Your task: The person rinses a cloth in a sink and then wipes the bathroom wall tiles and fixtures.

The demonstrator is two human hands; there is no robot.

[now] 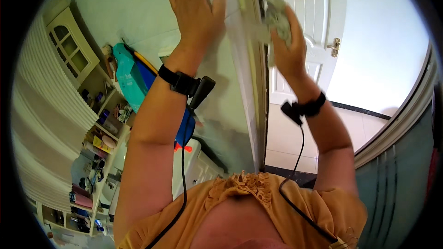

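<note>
Head view shows my left hand point(196, 18) open on the pale wall point(134, 0), thumb apart from the fingers, seemingly flat as a brace. My right hand point(292, 50) is curled around a crumpled pale cloth point(278, 17), thumb on one side and fingers on the other; the cloth is up at the edge of the door frame point(261, 110), too blurred for me to tell exactly where it touches. To wipe well, I judge that I should fold the cloth into a firm pad, press it into the frame's groove with my fingertips, and draw it along in long, overlapping strokes, leaning lightly on my left palm and turning to a clean face as it soils.
</note>
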